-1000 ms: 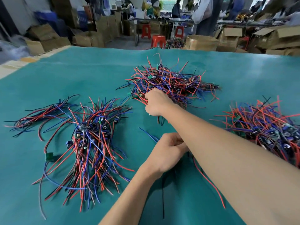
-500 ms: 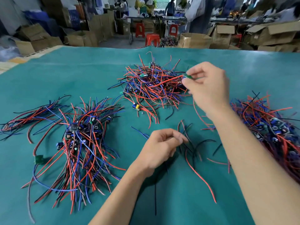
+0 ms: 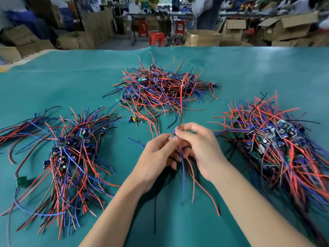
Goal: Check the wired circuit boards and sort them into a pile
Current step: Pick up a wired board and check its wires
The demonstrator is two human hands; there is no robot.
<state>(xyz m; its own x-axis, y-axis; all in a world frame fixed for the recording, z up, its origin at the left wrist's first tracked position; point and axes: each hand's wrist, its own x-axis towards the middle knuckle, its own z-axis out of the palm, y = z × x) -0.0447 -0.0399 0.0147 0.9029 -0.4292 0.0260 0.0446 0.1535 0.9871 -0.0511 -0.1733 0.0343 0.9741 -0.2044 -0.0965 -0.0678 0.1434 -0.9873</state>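
Centrally, left hand (image 3: 156,157) and right hand (image 3: 199,148) raised together, fingers pinching circuit board (image 3: 172,134).

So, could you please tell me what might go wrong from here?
1. Both hands, left hand and right hand, pinch one small board; its red wire runs up into the middle pile and may snag there.
2. The loose board beside that pile could get overlooked.

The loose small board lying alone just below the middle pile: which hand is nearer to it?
Left. The left hand sits just below-right of the loose board; the right hand lies farther right, beyond the left.
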